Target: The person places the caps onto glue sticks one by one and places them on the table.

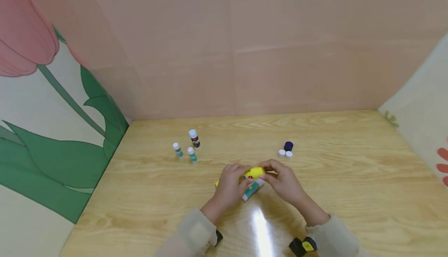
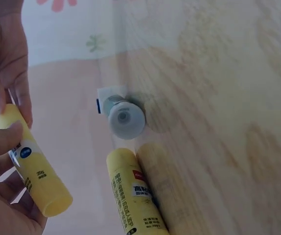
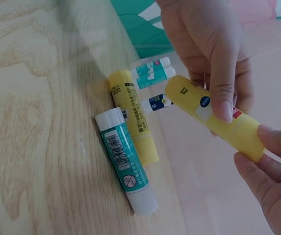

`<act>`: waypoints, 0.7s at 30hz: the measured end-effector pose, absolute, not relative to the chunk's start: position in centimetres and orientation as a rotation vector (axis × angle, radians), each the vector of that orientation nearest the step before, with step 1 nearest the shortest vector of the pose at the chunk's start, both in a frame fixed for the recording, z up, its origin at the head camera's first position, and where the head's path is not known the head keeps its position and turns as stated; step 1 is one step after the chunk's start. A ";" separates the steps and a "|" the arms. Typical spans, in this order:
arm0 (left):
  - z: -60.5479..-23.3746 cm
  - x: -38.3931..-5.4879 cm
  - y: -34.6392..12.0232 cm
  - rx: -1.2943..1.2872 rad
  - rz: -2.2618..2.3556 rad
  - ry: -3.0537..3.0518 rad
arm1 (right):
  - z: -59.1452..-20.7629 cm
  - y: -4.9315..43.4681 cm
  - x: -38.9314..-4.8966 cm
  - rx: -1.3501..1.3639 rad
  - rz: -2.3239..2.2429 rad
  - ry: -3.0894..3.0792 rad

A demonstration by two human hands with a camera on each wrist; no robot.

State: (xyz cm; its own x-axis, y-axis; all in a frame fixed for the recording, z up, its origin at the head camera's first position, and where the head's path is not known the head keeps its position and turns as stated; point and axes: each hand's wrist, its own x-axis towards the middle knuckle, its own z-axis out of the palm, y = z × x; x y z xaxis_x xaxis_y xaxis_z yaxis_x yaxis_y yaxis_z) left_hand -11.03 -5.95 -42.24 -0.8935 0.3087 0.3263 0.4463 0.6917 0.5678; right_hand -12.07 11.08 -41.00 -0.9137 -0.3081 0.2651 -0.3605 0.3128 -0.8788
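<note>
Both hands meet on one yellow glue stick (image 1: 257, 172), raised a little above the table. The left hand (image 1: 231, 183) grips its body with thumb and fingers. With thumb and fingertips, the right hand (image 1: 283, 181) pinches the other end, which looks like the cap; in the right wrist view no gap shows there. Beneath the hands lie a teal-and-white glue stick (image 3: 125, 159) and a second yellow glue stick (image 3: 138, 117), side by side on the tabletop. The left hand hides most of that second yellow one in the head view.
Towards the back left stand two teal glue sticks (image 1: 192, 155) with white caps and a dark-labelled one (image 1: 194, 138). A dark blue cap (image 1: 288, 146) and two white caps (image 1: 282, 153) sit together at the back right. Printed panels (image 1: 231, 55) enclose the wooden table (image 1: 350, 163).
</note>
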 end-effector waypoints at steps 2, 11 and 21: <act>-42.1 -11.0 -6.0 -0.597 -0.994 -2.709 | -41.0 11.1 -12.1 0.649 1.716 -2.503; -42.2 -10.9 -6.3 -0.532 -1.007 -2.779 | -41.2 11.2 -12.1 0.674 1.713 -2.559; -42.5 -10.8 -6.8 -0.464 -1.047 -2.796 | -41.0 11.3 -12.1 0.661 1.644 -2.592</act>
State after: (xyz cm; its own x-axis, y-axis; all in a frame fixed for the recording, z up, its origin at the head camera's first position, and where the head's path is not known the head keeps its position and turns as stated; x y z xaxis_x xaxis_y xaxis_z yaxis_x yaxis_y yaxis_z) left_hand -10.77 -6.79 -42.53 -0.9458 0.2417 0.2170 0.3248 0.7135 0.6208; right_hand -12.07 11.26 -40.96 -0.9115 -0.3466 0.2217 -0.3482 0.3631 -0.8642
